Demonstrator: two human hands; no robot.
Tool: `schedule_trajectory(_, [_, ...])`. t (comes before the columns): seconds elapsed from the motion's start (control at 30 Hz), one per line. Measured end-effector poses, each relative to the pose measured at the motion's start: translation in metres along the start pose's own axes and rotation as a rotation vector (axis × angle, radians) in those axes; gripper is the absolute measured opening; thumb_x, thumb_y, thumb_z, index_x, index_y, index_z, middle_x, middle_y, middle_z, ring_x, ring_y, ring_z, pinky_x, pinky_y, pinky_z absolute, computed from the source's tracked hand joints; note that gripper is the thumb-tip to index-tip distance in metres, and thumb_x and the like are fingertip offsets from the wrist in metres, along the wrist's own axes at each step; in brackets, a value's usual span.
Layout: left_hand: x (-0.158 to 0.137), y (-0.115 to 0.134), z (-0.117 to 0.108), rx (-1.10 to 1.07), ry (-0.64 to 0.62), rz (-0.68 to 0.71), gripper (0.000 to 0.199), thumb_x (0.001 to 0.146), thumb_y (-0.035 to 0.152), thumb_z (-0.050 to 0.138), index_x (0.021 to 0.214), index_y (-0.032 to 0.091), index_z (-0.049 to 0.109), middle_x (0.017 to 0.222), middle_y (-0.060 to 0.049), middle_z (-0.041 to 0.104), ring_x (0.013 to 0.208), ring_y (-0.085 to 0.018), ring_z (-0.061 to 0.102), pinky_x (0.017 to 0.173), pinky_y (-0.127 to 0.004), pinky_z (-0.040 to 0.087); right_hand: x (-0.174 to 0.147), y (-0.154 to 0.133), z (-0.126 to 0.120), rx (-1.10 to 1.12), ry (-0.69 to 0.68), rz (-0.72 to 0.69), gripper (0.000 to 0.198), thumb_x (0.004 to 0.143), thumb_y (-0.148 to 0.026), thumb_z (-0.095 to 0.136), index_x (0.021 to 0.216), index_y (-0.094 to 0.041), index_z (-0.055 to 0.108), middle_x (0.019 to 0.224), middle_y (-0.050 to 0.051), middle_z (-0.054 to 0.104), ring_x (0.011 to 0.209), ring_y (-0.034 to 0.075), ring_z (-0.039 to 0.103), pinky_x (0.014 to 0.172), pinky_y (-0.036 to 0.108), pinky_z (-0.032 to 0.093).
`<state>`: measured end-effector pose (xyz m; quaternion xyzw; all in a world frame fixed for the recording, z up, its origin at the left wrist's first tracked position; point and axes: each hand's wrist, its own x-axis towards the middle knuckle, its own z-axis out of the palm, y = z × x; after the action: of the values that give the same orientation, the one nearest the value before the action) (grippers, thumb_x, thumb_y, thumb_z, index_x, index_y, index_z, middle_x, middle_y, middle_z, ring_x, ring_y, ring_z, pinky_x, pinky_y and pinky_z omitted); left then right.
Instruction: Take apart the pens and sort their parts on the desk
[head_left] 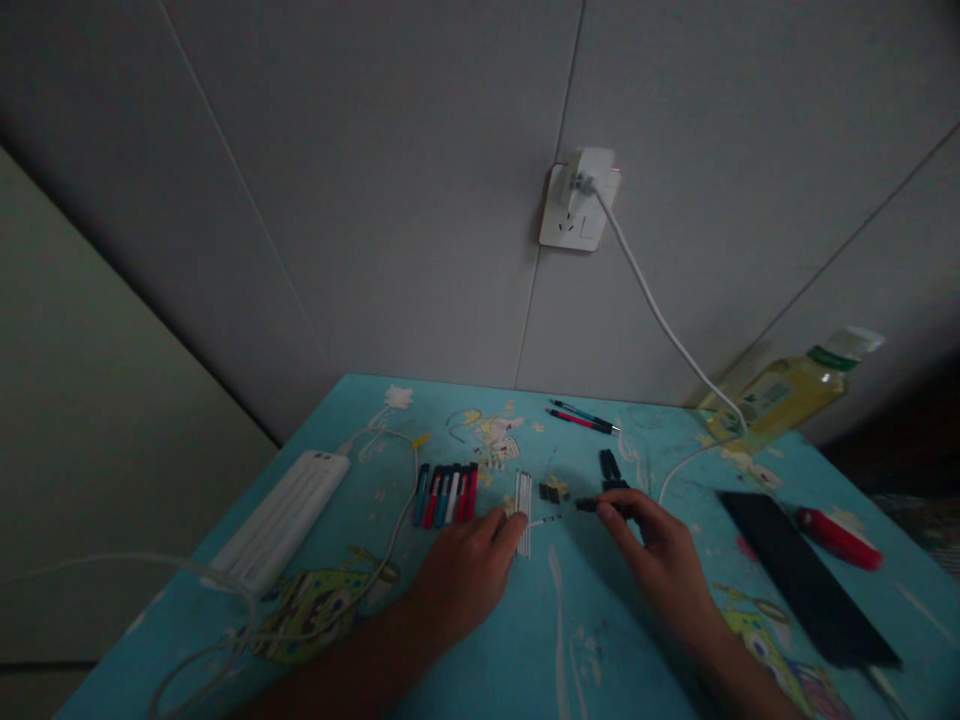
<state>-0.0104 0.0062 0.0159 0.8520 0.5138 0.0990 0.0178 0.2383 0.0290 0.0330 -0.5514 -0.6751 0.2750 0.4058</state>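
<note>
"One blue, cartoon-printed surface (487,665), filling the lower part of the frame."

"And on it, going down in size?"

"White power strip (281,515) at lower left; dark flat slab (810,575) at lower right; bottle of yellow liquid (791,395) at the right, by the far edge."

"Next, the hands?"

"Left hand (469,560), just left of lower centre, with thumb and forefinger together on a thin white rod (541,521). Right hand (660,550), right of lower centre, pinching a small dark piece (587,505) between thumb and fingertips."

"Smaller again?"

"Red rounded object (838,538) at lower right, beside the slab. Row of red, blue and white pen barrels (451,495), above the left hand. Two slim pens (581,418) near the far edge, above centre right."

"And the smallest?"

"White sticks (523,490), side by side under the left fingertips. Black bits (553,493) between both hands. Dark tip of the held rod aimed rightward, apart from the pinched piece."
</note>
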Motion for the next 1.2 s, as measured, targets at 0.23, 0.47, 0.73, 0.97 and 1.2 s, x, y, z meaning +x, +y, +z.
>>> schedule_trajectory(0.23, [0.000,0.001,0.000,0.011,-0.015,-0.011,0.033,0.095,0.010,0.043,0.123,0.023,0.052,0.099,-0.005,0.064,0.082,-0.021,0.066,0.069,-0.032,0.056,0.020,0.036,-0.019,-0.207,0.153,-0.023,0.036,0.095,-0.042,0.051,0.117,-0.020,0.069,0.106,0.009,0.073,0.083,0.022,0.068,0.075,0.035,0.053])
schedule_trajectory(0.47, [-0.002,0.001,0.001,-0.011,-0.052,0.009,0.038,0.093,0.006,0.044,0.127,0.022,0.051,0.103,-0.005,0.065,0.087,-0.021,0.067,0.072,-0.034,0.057,0.040,0.053,-0.018,-0.797,0.259,-0.088,0.037,0.098,-0.034,0.043,0.116,-0.017,0.070,0.100,0.012,0.075,0.082,0.025,0.068,0.075,0.037,0.050])
schedule_trajectory(0.73, [-0.002,0.001,0.001,-0.012,-0.057,0.014,0.037,0.092,0.006,0.045,0.125,0.023,0.051,0.102,-0.005,0.064,0.086,-0.021,0.066,0.072,-0.032,0.056,0.050,0.057,-0.010,-0.986,0.233,-0.070,0.031,0.099,-0.030,0.045,0.108,-0.018,0.072,0.093,0.014,0.074,0.079,0.027,0.067,0.068,0.036,0.045])
schedule_trajectory(0.97, [0.000,0.002,-0.003,-0.007,-0.086,0.006,0.038,0.092,0.006,0.045,0.125,0.023,0.051,0.102,-0.005,0.064,0.087,-0.021,0.067,0.071,-0.033,0.057,0.052,0.058,-0.012,-0.941,0.206,-0.122,0.029,0.098,-0.027,0.046,0.106,-0.015,0.072,0.096,0.015,0.074,0.086,0.028,0.066,0.078,0.040,0.048])
schedule_trajectory(1.2, [-0.001,0.000,0.003,0.012,-0.056,-0.021,0.034,0.093,0.009,0.045,0.124,0.024,0.051,0.100,-0.005,0.064,0.086,-0.022,0.066,0.070,-0.033,0.055,0.021,0.018,0.006,-0.435,0.061,-0.422,0.026,0.098,-0.026,0.050,0.119,-0.021,0.066,0.112,0.010,0.070,0.103,0.025,0.062,0.093,0.046,0.049])
